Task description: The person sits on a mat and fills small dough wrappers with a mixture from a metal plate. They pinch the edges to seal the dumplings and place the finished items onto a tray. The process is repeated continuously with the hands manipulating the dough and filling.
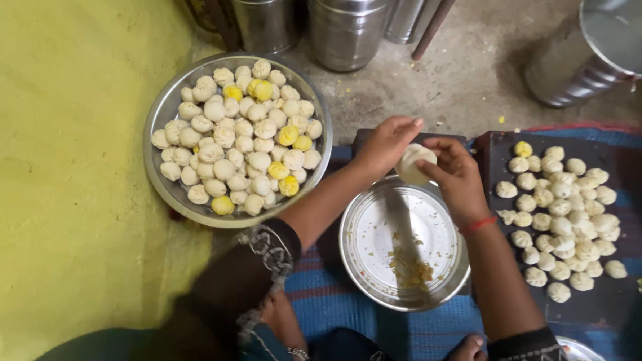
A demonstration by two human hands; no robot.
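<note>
**Dumpling held over steel bowl**

A dough dumpling (414,163) is pinched between both hands, just above the far rim of the steel bowl (374,277), w/ filling scraps seen inside. The left hand (386,144) is cupped behind it, fingers closed on the dough; the right hand (457,175) is gripped on its other side, wrist bent inward. Both forearms are angled fwd from the body. A big tray of dumplings (167,109) is set to the left; a dark board (590,300) w/ more to the right.

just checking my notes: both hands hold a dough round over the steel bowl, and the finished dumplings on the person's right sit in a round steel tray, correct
Not quite. In the head view both hands, left hand and right hand, hold the dough round over the steel bowl, but the dumplings on the right sit on a flat dark board, not a round steel tray.
</note>
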